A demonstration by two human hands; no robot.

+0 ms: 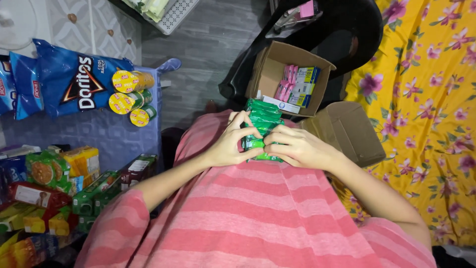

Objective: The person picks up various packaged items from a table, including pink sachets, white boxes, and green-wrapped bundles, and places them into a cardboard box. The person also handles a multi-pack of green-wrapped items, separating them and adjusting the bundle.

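A stack of soft green plastic-wrapped packets [262,130] is held clenched between the left hand [230,144] and right hand [292,146], just in front of the open brown cardboard box [270,69]. It is judged light, crinkly and slippery; side holds seem soundest.

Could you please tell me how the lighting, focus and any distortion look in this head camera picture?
In the head view, lighting is even and soft; the left hand and right hand holding the stack of green plastic packets are reasonably sharp, with glare on the wrappers; the wide lens bends the edges, so the blue crisp bag looks stretched, and the open brown cardboard box is slightly soft.
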